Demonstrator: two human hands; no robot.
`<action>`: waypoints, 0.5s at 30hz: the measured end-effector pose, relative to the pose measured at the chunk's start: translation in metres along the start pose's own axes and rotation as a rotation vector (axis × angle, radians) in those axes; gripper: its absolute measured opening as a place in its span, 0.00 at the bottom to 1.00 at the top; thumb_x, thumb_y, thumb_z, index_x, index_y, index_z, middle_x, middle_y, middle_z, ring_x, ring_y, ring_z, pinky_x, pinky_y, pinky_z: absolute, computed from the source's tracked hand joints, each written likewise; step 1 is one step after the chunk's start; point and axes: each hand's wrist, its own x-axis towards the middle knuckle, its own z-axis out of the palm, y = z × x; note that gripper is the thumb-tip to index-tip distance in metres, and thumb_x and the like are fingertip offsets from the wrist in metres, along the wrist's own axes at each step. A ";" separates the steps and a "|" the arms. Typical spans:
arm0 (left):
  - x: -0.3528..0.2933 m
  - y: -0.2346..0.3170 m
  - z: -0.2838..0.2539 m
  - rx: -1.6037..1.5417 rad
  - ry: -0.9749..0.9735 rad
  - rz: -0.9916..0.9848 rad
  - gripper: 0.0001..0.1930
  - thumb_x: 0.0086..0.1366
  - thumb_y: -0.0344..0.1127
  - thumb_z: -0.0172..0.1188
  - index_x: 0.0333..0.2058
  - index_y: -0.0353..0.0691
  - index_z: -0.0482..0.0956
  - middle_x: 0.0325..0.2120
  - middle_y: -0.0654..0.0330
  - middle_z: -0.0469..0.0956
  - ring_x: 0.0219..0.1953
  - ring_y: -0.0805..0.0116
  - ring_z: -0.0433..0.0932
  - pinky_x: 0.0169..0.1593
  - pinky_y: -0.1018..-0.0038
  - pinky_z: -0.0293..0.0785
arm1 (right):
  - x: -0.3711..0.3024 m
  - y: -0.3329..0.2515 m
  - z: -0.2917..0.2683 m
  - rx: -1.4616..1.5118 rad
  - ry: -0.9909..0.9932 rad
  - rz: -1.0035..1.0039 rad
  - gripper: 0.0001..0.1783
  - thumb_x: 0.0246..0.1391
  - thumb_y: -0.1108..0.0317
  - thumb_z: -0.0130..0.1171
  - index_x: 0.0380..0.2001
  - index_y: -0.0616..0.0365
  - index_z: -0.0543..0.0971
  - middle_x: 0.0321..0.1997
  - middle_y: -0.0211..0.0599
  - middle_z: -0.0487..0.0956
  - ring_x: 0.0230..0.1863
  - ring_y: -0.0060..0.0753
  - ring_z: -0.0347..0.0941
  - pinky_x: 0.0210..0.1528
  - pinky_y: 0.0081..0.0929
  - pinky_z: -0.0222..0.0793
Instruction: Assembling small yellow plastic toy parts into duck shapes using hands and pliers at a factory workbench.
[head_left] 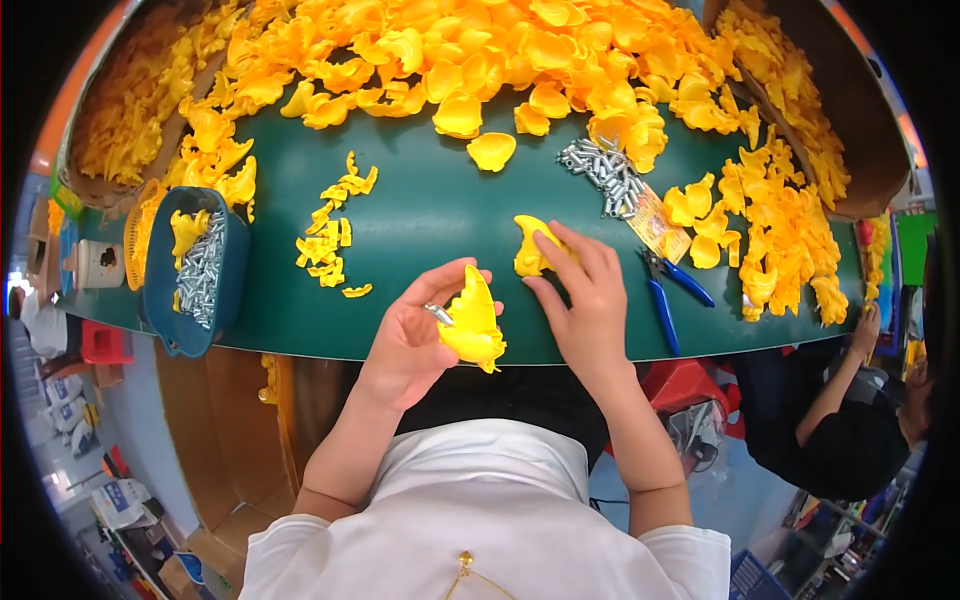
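Near the table's front edge, my left hand [398, 345] is closed on a yellow molded plastic part [474, 325] with a pointed top. A small silver metal piece [438, 313] sticks out between the fingers and that part. My right hand [588, 295], a little to the right, has thumb and fingers around another curved yellow plastic piece [527, 247] at the green table top [420, 200]. The palm side of the right hand is hidden. Blue-handled pliers [662, 300] lie to the right of it.
A large heap of yellow shells [500, 50] fills the back. Silver metal pins [605, 170] lie right of centre by a printed card [660, 228]. Small yellow strips [325, 245] lie left. A blue basket [232, 270] holds more pins. Cardboard boxes [868, 150] flank the table; another person [850, 430] sits right.
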 end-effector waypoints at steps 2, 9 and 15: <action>0.000 0.001 0.002 0.030 0.015 0.013 0.47 0.43 0.34 0.77 0.61 0.34 0.60 0.58 0.53 0.65 0.55 0.56 0.72 0.56 0.61 0.73 | 0.000 -0.001 -0.005 0.134 -0.019 0.040 0.29 0.48 0.71 0.65 0.56 0.60 0.73 0.59 0.45 0.70 0.58 0.47 0.67 0.59 0.36 0.63; 0.003 -0.001 0.005 0.071 -0.094 0.101 0.43 0.43 0.15 0.69 0.60 0.33 0.62 0.59 0.56 0.62 0.59 0.62 0.66 0.58 0.66 0.72 | -0.016 -0.035 -0.027 0.780 -0.170 0.193 0.27 0.50 0.76 0.60 0.55 0.68 0.72 0.57 0.50 0.69 0.60 0.42 0.67 0.62 0.34 0.61; 0.004 0.000 0.010 0.150 -0.077 0.068 0.43 0.42 0.18 0.71 0.59 0.34 0.62 0.58 0.54 0.64 0.59 0.62 0.67 0.59 0.66 0.70 | -0.021 -0.035 -0.020 0.796 -0.050 0.191 0.26 0.46 0.74 0.66 0.51 0.61 0.76 0.52 0.45 0.75 0.53 0.39 0.72 0.53 0.30 0.67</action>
